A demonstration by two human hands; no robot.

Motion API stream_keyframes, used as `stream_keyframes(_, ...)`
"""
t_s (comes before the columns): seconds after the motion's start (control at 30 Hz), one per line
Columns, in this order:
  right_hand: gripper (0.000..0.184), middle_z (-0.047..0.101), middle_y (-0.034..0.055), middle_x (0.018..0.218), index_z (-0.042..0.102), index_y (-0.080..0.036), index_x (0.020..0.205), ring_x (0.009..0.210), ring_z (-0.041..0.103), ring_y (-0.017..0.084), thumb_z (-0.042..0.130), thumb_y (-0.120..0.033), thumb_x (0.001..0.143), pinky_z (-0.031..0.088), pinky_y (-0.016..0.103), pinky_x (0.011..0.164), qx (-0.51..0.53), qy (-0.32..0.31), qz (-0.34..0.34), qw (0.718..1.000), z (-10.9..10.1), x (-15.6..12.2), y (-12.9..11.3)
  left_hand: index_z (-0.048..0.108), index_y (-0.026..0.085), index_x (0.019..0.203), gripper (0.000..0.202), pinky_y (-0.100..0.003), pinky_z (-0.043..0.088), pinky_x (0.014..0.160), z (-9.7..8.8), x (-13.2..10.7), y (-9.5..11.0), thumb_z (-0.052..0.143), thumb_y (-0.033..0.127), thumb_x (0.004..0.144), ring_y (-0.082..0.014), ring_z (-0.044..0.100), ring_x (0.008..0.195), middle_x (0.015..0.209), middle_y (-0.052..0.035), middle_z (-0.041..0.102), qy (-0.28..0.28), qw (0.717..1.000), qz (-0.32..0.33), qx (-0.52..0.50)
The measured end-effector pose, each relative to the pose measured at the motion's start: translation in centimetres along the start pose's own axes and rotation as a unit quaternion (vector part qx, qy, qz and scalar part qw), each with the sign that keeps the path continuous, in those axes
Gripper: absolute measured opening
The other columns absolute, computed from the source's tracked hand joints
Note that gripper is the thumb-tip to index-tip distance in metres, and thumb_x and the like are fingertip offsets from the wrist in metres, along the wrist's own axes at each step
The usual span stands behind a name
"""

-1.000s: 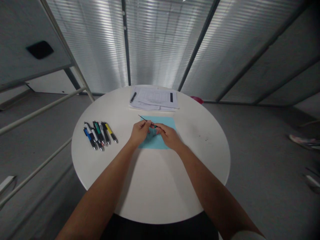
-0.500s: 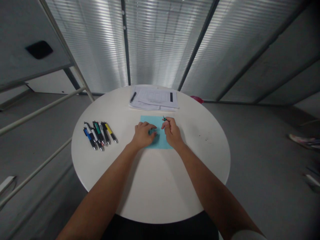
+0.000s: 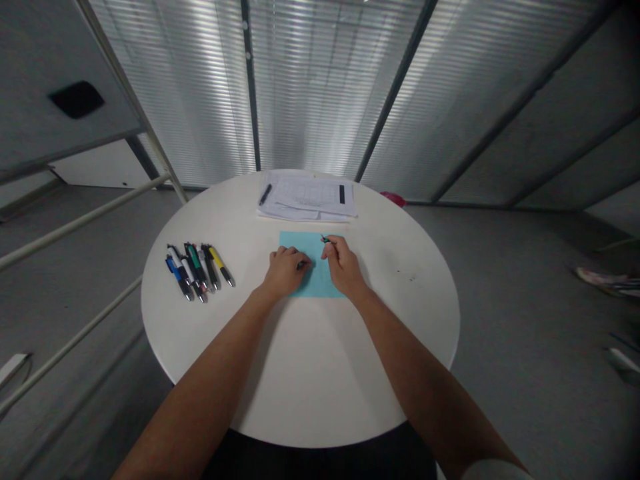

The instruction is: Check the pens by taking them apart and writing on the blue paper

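On the round white table lies a light blue sheet (image 3: 320,283), with both of my hands over it. My left hand (image 3: 286,272) rests at the sheet's left side, its thumb and finger closed on a small dark piece (image 3: 301,265) whose kind I cannot make out. At the sheet's upper right, my right hand (image 3: 343,264) pinches a small dark green piece with a thin tip (image 3: 325,239) between thumb and forefinger. Its exact kind is too small to tell. The curled fingers hide part of both pieces.
Several click pens (image 3: 197,270) lie in a group at the table's left. Behind the sheet sits a stack of printed papers (image 3: 310,198) with a dark pen (image 3: 265,194) on it. Small dark specks (image 3: 411,279) dot the tabletop (image 3: 320,373) at right. White rails (image 3: 90,217) stand at left.
My left thumb and finger, apart before over the sheet, have closed on the small dark piece. My right hand has shifted slightly left, and its green piece now points more to the left.
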State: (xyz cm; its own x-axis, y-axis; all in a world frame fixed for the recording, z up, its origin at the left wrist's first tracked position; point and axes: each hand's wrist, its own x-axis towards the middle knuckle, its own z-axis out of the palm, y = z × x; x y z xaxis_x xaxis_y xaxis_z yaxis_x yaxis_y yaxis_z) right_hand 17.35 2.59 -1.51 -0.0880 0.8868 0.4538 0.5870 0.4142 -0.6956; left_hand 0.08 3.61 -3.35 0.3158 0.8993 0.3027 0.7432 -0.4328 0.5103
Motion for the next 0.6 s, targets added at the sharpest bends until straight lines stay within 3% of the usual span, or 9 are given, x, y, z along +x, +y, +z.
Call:
stream_keyframes(0.23,0.032,0.066,0.0026,0.082,0.054,-0.023,0.117,0.074,0.061,0.017,0.036,-0.041,0.097,0.046,0.029,0.07,-0.031,-0.035,-0.002,0.999,-0.08,0.01,0.23,0.068,0.022,0.091,0.02,-0.037,0.041,0.086,-0.7,0.14,0.29,0.05,0.029,0.089,-0.0216,0.058,0.086,0.091,-0.0063,0.07,0.07,0.99,-0.025,-0.121)
stream_keyframes(0.43,0.037,0.067,0.0028,0.084,0.057,-0.024,0.124,0.073,0.061,0.016,0.034,-0.038,0.098,0.047,0.029,0.071,-0.038,-0.063,-0.008,0.997,-0.25,-0.04,0.14,0.065,0.019,0.103,0.027,-0.03,0.044,0.074,-0.25,0.36,-0.2,0.048,0.035,0.09,-0.0173,0.059,0.072,0.079,-0.0046,0.067,0.128,0.964,-0.058,-0.224)
stream_keyframes(0.6,0.038,0.069,0.0049,0.094,0.058,-0.022,0.123,0.079,0.062,0.016,0.036,-0.038,0.097,0.048,0.03,0.076,-0.034,-0.081,-0.02,0.996,-0.05,-0.05,0.46,0.067,0.016,0.094,0.027,-0.027,0.045,0.071,-0.22,0.56,-0.05,0.05,0.035,0.088,-0.0149,0.06,0.072,0.08,-0.0038,0.067,0.146,0.943,-0.074,-0.289)
